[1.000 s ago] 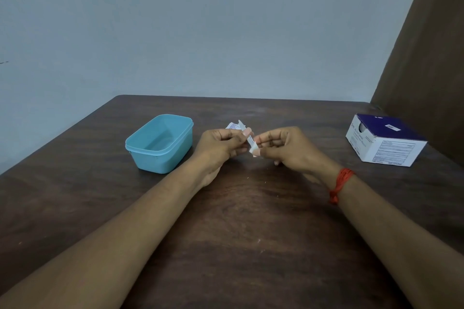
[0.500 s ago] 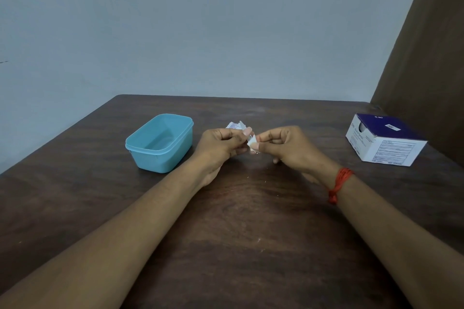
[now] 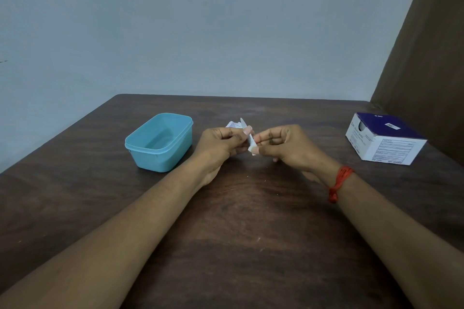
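**Around the packet on the desk**

The small white torn paper packet (image 3: pixel 251 144) is held over the middle of the dark brown wooden desk (image 3: pixel 251 246), pinched between the left hand (image 3: pixel 221 143) on its left and the right hand (image 3: pixel 283 145) on its right. Left of the packet, just beyond the left hand, the open light-blue rectangular plastic tub (image 3: pixel 163 160) stands on the desk. Well to the packet's right, near the desk's right edge, lies the white and dark-blue cardboard box (image 3: pixel 386 143). Behind the packet, past the desk's far edge, rises the pale grey wall (image 3: pixel 200 32).

Print on the box (image 3: pixel 385 149) is too small to read. The packet (image 3: pixel 232 124) bears purple print, illegible too
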A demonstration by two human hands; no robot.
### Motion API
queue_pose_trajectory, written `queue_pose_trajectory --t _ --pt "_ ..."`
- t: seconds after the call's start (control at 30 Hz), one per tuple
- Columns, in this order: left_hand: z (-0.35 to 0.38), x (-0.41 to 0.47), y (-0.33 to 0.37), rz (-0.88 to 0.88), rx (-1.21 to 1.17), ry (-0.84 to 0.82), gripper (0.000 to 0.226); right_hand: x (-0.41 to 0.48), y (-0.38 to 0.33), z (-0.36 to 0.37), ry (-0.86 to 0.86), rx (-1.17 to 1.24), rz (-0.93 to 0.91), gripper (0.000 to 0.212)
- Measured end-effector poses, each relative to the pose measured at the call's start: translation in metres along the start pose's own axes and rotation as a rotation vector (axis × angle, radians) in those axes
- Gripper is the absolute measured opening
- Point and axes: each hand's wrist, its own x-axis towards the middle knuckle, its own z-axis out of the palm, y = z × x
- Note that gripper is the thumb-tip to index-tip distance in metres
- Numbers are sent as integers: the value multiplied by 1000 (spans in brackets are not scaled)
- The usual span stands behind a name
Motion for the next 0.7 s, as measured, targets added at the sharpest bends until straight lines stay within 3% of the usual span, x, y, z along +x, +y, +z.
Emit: queue_pose_trajectory --t 0.17,0.43,0.57,0.7 --pt "1 -1 0 10 -17 -47 27 -2 -3 4 62 100 -34 10" --pt "-2 2 -2 68 -32 52 15 1 -1 3 115 64 -40 14" --pt "-4 3 -3 153 147 54 10 3 -2 -6 203 112 -48 10" --pt "2 1 -5 219 294 2 21 4 -2 -7 222 174 -22 12"
